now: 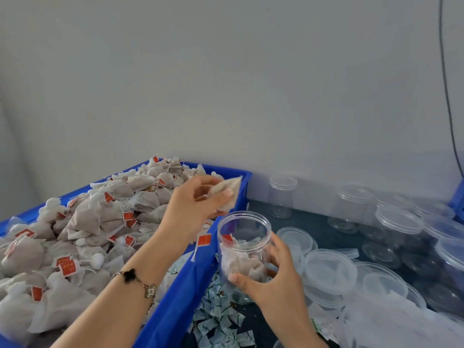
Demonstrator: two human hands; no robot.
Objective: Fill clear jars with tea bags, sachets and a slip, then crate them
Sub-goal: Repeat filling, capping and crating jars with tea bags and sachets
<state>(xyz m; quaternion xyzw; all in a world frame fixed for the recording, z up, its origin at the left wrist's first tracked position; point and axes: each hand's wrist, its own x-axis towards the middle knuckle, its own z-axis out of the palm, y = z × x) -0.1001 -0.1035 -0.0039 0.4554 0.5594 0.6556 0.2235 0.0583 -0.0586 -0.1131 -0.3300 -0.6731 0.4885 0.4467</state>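
Clear jar point(244, 249) upright, lidless, beside blue crate point(175, 305), part-filled with beige tea bags. One tea bag point(227, 190) held above jar mouth, red tag point(204, 240) dangling on string. Small sachets point(218, 320) scattered near jar base, print unreadable.

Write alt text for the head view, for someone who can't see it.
The left hand holds a tea bag above an open jar, which the right hand grips; the jar already holds some bags. A blue crate heaped with tea bags sits left, sachets lie in front, and lids and empty jars sit right.
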